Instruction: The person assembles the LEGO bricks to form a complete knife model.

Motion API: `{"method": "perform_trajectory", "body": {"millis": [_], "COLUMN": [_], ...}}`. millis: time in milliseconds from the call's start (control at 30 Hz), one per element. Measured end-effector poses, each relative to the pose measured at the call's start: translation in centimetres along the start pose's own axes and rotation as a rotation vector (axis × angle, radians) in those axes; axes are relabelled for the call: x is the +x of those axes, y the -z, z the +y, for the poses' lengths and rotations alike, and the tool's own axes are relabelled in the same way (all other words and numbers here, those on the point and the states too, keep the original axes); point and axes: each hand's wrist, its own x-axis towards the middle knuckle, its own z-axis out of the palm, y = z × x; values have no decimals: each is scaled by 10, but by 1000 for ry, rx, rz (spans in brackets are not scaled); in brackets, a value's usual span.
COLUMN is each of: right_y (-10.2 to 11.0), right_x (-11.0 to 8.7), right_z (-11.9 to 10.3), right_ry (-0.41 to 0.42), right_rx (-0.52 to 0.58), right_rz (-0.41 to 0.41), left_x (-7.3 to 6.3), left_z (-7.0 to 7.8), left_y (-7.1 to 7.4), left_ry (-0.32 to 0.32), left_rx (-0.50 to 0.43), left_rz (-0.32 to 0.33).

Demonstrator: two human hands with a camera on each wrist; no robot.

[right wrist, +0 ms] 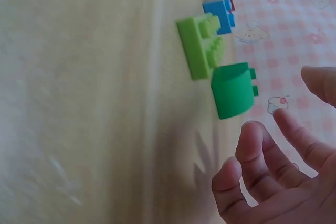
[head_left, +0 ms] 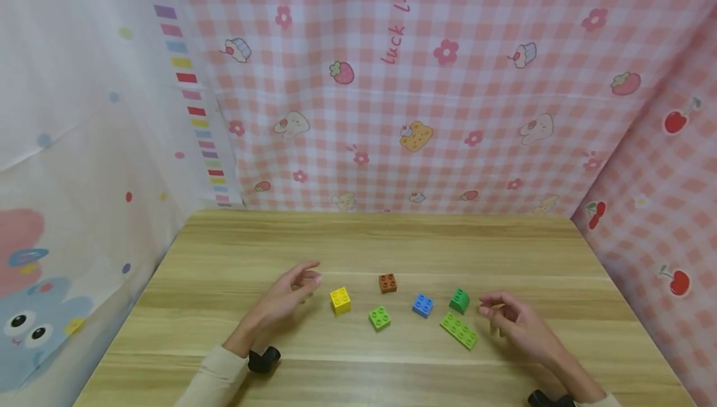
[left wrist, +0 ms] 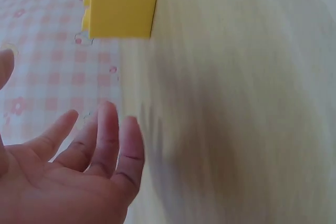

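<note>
My left hand (head_left: 284,297) hovers above the table with loosely bent fingers, left of a yellow toy brick (head_left: 340,300) and apart from it. In the left wrist view, that hand's palm (left wrist: 68,192) shows nothing in it. On the other side my right hand (head_left: 518,323) is nearest to a dark green curved brick (head_left: 460,300), its fingers relaxed and holding nothing. A long lime green brick (head_left: 459,330) lies just in front of the curved one. Between the hands are a blue brick (head_left: 422,305), a small lime green brick (head_left: 379,318) and a brown brick (head_left: 388,282).
The bricks stand separately on a wood-grain table (head_left: 358,376). A pink checked cloth (head_left: 381,102) hangs behind its far edge, with more cloth at both sides. A black strap mount (head_left: 264,360) sits at the left wrist, another black mount (head_left: 551,399) at the right.
</note>
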Motion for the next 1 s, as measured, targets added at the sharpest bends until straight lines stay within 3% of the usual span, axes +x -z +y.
{"method": "perform_trajectory", "body": {"millis": [233, 367, 467, 667, 833, 1000], "right_y": [-10, -14, -17, -21, -25, -29], "right_x": [-6, -5, -3, 1, -1, -4], "right_z": [5, 6, 7, 7, 7, 5], "right_ry": [-12, -69, -114, -97, -79, -124], "right_rx": [17, -8, -42, -73, -103, -86], "right_rz": [-46, -62, -76, -104, -76, -59], "left_x": [5, 7, 8, 12, 13, 12], "left_z": [-4, -5, -6, -4, -4, -4], "left_y": [-14, -19, -21, -24, -27, -29], "left_ry": [-7, 8, 16, 13, -1, -11], "left_rx": [19, 17, 14, 14, 24, 20], "left_rz": [-45, -78, -82, -71, -64, -87]}}
